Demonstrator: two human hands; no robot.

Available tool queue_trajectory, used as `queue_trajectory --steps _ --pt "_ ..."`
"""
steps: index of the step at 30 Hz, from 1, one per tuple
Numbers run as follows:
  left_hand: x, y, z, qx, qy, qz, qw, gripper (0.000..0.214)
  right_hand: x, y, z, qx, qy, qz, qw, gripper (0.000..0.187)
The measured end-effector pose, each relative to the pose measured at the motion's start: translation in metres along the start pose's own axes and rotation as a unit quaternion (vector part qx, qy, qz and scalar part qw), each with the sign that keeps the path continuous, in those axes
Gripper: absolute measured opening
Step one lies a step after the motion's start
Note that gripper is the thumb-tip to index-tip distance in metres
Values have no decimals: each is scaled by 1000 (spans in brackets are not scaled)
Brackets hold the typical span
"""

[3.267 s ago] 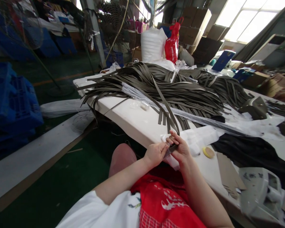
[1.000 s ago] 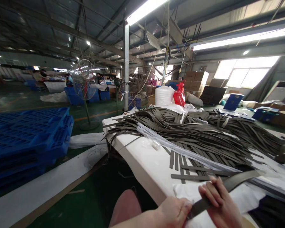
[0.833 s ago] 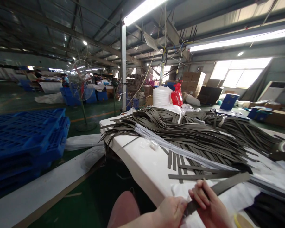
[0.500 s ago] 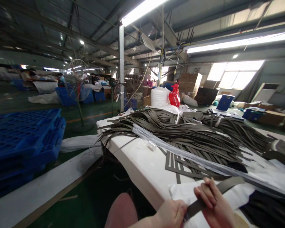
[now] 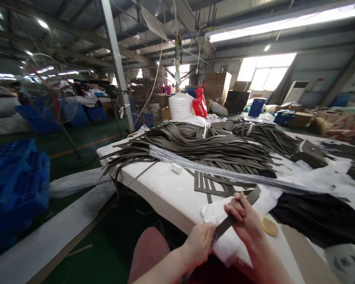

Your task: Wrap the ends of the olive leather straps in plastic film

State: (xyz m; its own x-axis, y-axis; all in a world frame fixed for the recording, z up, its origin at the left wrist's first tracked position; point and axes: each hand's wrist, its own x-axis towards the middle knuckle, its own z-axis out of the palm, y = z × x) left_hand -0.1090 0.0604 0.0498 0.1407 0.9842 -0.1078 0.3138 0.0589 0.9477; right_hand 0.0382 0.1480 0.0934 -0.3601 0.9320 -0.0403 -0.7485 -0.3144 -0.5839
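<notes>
A flat olive-grey strap (image 5: 225, 225) runs between my two hands at the near edge of the table. My left hand (image 5: 200, 241) is closed on its lower end, where a bit of clear plastic shows. Farther up, my right hand (image 5: 243, 216) has its fingers wrapped round the same strap, whose free end curves away past the knuckles. Beneath the hands lies a white plastic sheet (image 5: 214, 209). Just beyond, a heap of similar straps (image 5: 195, 144) covers much of the white table (image 5: 154, 191), with a long clear plastic sleeve (image 5: 201, 167) across its front.
Black fabric (image 5: 319, 217) and a yellow tape roll (image 5: 269, 227) lie to the right of my hands. A white foam roll (image 5: 180, 108) and a red bag (image 5: 199, 103) stand at the table's back. Blue pallets (image 5: 14, 181) and a standing fan (image 5: 51, 90) are at left.
My view has swung right and down, so more of the table's right side shows. Both hands still grip the strap, with little change between them.
</notes>
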Motion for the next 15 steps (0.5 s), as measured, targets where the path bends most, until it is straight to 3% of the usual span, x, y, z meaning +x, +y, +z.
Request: queue_trajectory --steps 4,6,11,13,15 --pt "3 -3 2 -28 31 8 999 65 -11 38 11 -47 -8 63 997 29" --pt "1 -5 -1 -11 34 23 999 65 -10 29 9 -49 2 54 997 28" --pt "-7 -6 -3 15 6 18 1000 67 4 -27 -3 -8 21 -33 999 25" --pt "-6 -4 1 2 -4 10 1000 67 4 -29 -2 -10 17 -33 999 25" --pt "-3 -2 5 -20 -7 7 1000 66 -2 -14 2 -19 11 -14 1000 27"
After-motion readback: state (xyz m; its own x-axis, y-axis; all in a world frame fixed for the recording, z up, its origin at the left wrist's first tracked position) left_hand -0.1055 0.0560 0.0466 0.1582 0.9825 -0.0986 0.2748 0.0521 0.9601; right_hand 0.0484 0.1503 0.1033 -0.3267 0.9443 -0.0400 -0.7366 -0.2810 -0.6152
